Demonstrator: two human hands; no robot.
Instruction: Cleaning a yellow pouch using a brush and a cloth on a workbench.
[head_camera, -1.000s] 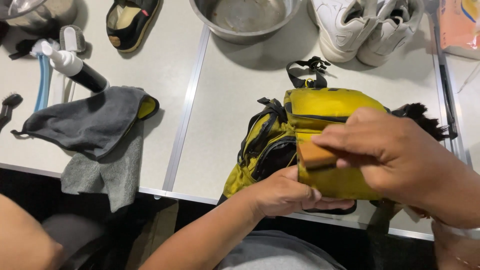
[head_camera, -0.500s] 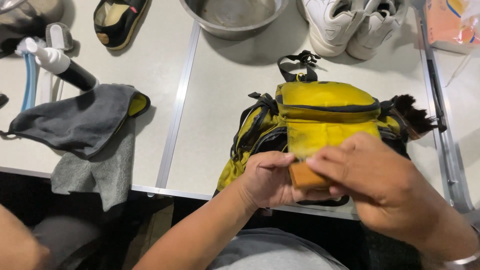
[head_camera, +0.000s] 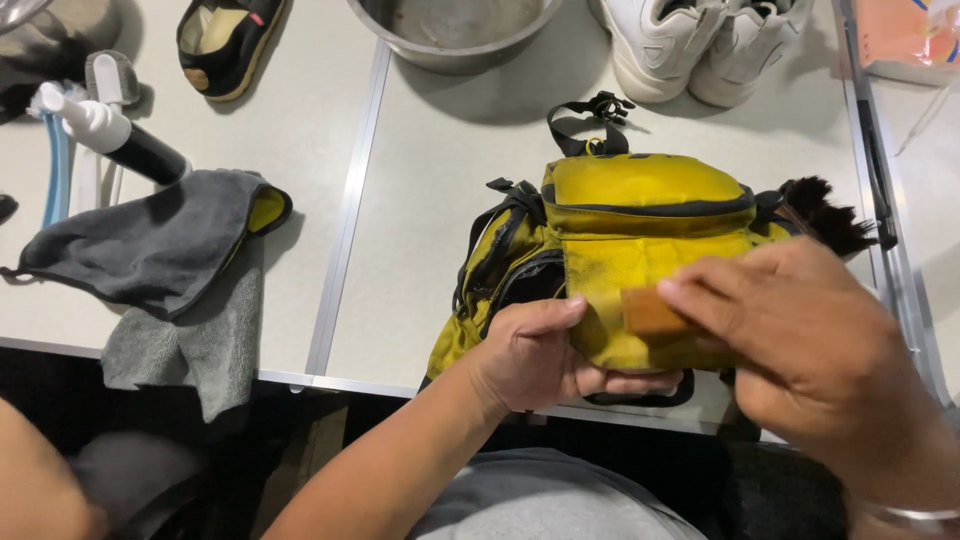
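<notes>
A yellow bag with black straps and trim (head_camera: 640, 210) lies on the white table near its front edge. My left hand (head_camera: 535, 355) grips the bag's lower front, thumb on top and fingers curled under it. My right hand (head_camera: 800, 340) presses a small brown block (head_camera: 650, 312) against the bag's yellow front panel, fingers wrapped over the block. A dark bristly brush tip (head_camera: 825, 215) sticks out from behind the bag on the right.
A grey cloth with a yellow lining (head_camera: 160, 250) hangs over the table's left front edge. Behind it lie a spray bottle (head_camera: 110, 135) and brushes. At the back stand a metal bowl (head_camera: 450, 25), white sneakers (head_camera: 700, 40) and a black shoe (head_camera: 225, 40).
My right hand has slid the brown block across the bag's front panel, first left, then right. My left hand has kept its grip on the bag's lower edge.
</notes>
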